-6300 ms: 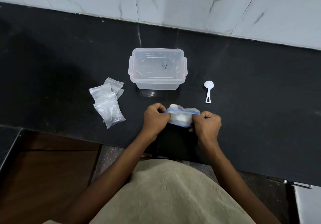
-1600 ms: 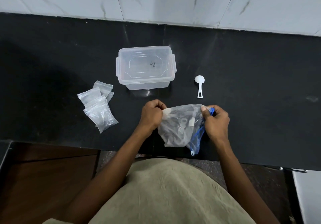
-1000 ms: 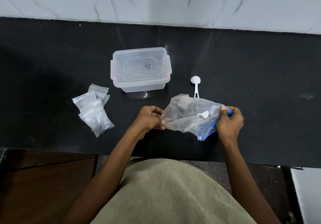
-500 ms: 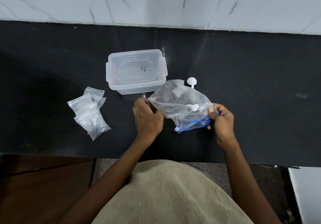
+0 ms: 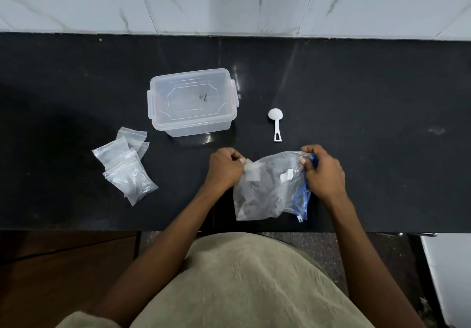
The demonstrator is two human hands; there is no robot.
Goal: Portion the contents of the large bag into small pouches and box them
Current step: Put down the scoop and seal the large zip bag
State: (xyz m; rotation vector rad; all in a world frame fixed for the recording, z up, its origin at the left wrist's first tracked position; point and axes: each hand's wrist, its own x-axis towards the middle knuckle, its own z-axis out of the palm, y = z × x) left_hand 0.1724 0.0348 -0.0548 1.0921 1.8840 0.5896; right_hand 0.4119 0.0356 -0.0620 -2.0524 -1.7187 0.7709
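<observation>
Bag handling | large bag (image 5: 265,190) limp, light, slippery | left hand (image 5: 224,168) pinches corner at 9 o'clock | right hand (image 5: 325,172) grips blue zip edge at 3 o'clock

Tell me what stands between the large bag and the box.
Nothing visible on the counter. The large bag, held by the left hand and right hand, faces the box across bare surface, but its lid looks shut.

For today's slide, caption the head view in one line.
Both hands, left and right, grip the large bag beside pouches, box, scoop.
</observation>
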